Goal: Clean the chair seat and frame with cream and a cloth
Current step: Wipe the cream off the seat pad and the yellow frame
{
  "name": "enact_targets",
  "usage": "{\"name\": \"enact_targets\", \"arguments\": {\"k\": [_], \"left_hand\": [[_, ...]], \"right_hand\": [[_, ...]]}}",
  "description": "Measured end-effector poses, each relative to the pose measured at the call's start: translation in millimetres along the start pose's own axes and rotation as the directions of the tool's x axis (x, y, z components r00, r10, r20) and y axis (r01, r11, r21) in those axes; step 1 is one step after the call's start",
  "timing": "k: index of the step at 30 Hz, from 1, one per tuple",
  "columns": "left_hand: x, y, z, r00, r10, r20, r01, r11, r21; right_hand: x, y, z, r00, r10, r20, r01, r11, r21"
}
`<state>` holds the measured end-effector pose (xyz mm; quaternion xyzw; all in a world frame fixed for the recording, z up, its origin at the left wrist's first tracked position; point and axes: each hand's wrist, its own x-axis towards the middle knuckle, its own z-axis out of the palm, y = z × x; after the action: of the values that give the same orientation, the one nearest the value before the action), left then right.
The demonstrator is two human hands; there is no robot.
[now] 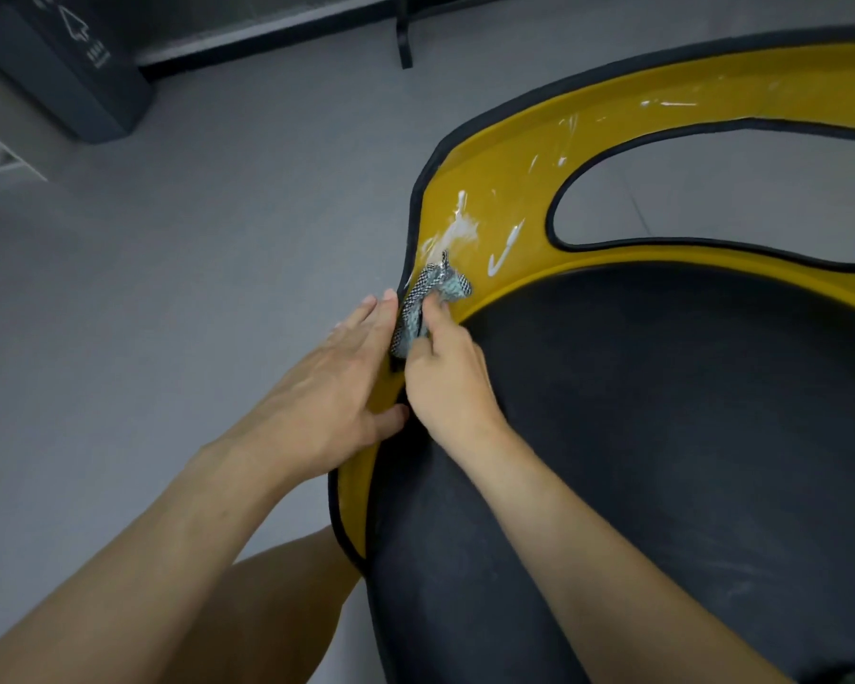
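The chair fills the right half of the view. Its yellow frame (pixel 608 125) has a black edge trim and curves around a dark seat cushion (pixel 662 412). White cream streaks (pixel 460 229) lie on the yellow frame's left bend. My right hand (pixel 447 372) is closed on a bunched checkered cloth (pixel 428 298), pressed against the frame just below the streaks. My left hand (pixel 327 387) lies flat along the frame's outer left edge, fingers on the trim and thumb hooked over the rim.
Grey floor (pixel 193 288) spreads to the left. A dark bin-like box (pixel 65 66) stands at the top left. A black furniture leg (pixel 405 37) stands at the top centre. My bare knee (pixel 277 609) is at the bottom, close to the chair's rim.
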<state>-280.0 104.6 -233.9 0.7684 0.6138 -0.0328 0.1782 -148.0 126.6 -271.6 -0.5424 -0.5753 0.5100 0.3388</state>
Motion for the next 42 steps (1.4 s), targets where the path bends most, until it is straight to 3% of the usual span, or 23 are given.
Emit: {"name": "enact_targets", "arguments": {"k": [7,15,22,28,36,38,42], "left_hand": [[8.4,-6.7,5.3,0.999,0.009,-0.033,-0.008,0.999,0.04],[13.8,-6.4,0.9,0.999,0.014,-0.037,-0.013,0.999,0.035],[19.3,-2.0,-5.0,1.0,0.001,-0.017,-0.002,1.0,-0.023],[18.8,-2.4,-2.5,1.0,-0.009,-0.015,0.008,0.995,-0.1],[16.7,-6.0,-4.9,0.999,-0.031,0.008,0.032,0.992,-0.122],[16.8,-6.7,-5.6,1.0,-0.022,0.006,0.022,0.994,-0.111],[17.4,-6.7,-7.2,0.999,-0.029,0.032,0.033,0.992,-0.123]], "right_hand": [[11.1,-2.0,-9.0,0.964,-0.253,-0.082,0.222,0.934,-0.279],[2.8,34.6,-5.5,0.956,-0.263,0.127,0.292,0.88,-0.375],[27.6,10.1,-22.2,0.902,-0.426,-0.072,0.376,0.856,-0.354],[2.6,47.7,-4.9,0.954,-0.267,0.136,0.298,0.901,-0.316],[33.0,8.5,-24.2,0.898,-0.431,-0.088,0.383,0.865,-0.324],[28.7,21.4,-17.0,0.893,-0.445,-0.06,0.398,0.847,-0.352],[20.0,55.9,-9.0,0.938,-0.338,0.081,0.337,0.827,-0.45]]}}
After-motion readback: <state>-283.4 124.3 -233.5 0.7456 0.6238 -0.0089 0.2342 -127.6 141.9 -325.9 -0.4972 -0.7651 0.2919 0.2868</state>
